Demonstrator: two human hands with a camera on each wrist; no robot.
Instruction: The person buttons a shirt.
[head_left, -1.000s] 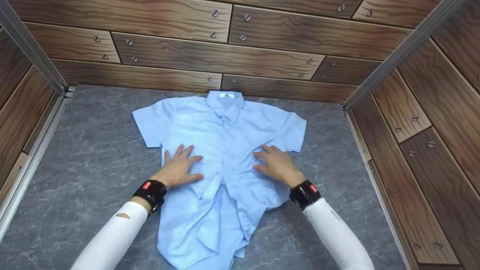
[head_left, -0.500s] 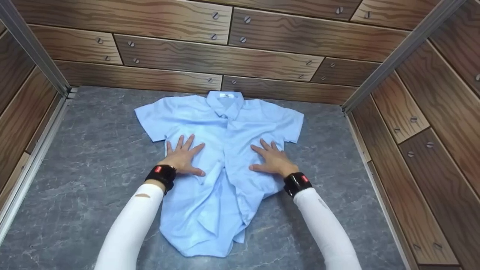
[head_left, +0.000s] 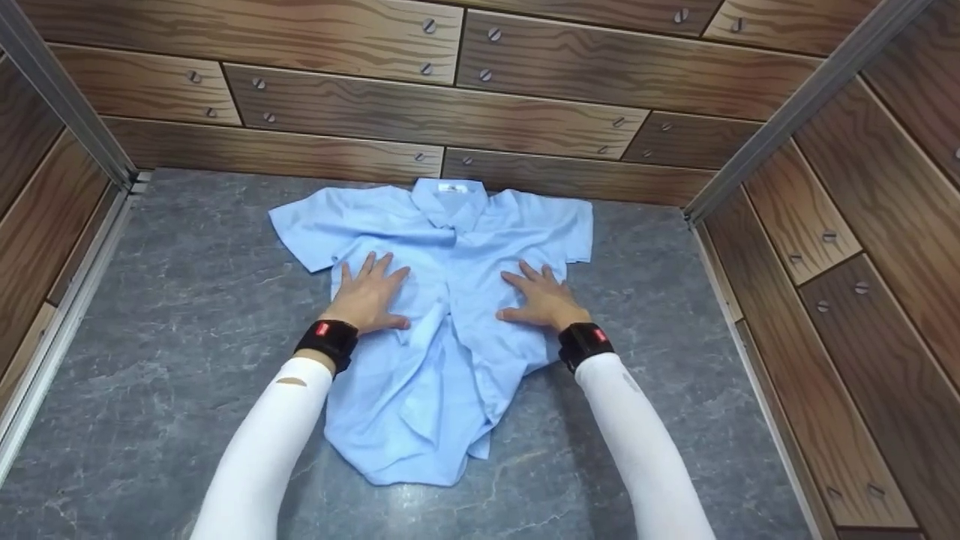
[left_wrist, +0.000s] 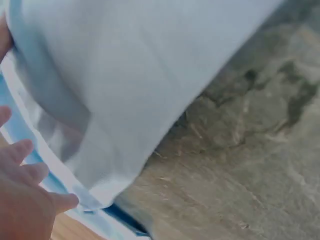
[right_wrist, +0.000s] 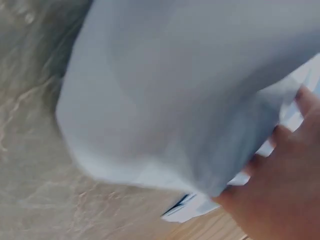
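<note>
A light blue short-sleeved shirt (head_left: 465, 360) lies front up on the grey surface, collar toward the back wall. Its lower front is wrinkled and parted, with folds about the hem. My left hand (head_left: 369, 298) rests on the left side of the chest with its fingers spread. On the right side of the chest lies my right hand (head_left: 546, 301), fingers spread too. Pale cloth and part of the left hand (left_wrist: 25, 195) show in the left wrist view. In the right wrist view the right hand (right_wrist: 280, 180) lies along the cloth's edge, slightly blurred.
The grey marbled surface (head_left: 187, 360) extends around the shirt. A wood-patterned wall (head_left: 337, 97) stands close behind the collar, with another such wall (head_left: 847, 300) on the right. Metal rails (head_left: 795, 112) run along the corners. Black bands (head_left: 328, 345) sit on both wrists.
Both spread hands have slid away from me toward the collar, carrying the cloth. The hem has moved farther from me, while the collar has barely moved. Creases have formed across the upper chest.
</note>
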